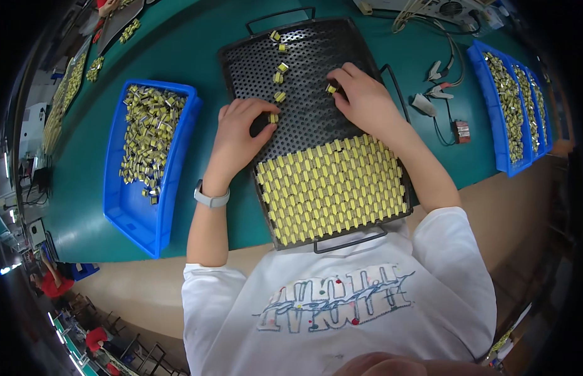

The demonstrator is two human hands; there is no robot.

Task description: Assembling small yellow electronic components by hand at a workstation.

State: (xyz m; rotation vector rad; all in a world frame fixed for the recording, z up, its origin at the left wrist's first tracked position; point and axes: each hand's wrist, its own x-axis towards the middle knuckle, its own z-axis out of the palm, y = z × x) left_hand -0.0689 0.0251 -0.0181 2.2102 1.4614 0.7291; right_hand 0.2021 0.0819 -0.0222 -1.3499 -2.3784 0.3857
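Observation:
A black perforated metal tray (316, 59) with wire handles lies lengthwise in front of me. Its near half carries tight, even rows of small yellow transformers (332, 188). Over the tray's left edge, my left hand (236, 135) pinches one small yellow transformer (273, 118) between thumb and fingertips. My right hand (365, 99) reaches across from the right, its fingers closed on another small yellow transformer (330, 89) above the perforated surface. Several loose transformers (279, 78) make a broken line up the left part of the tray, beyond my left hand.
To the left stands a blue bin (192, 103) heaped with loose transformers. More blue bins (501, 160) of them sit at the far right. Clips with cables (438, 93) and a small red-and-white block (462, 132) lie right of the tray on the green table (207, 44).

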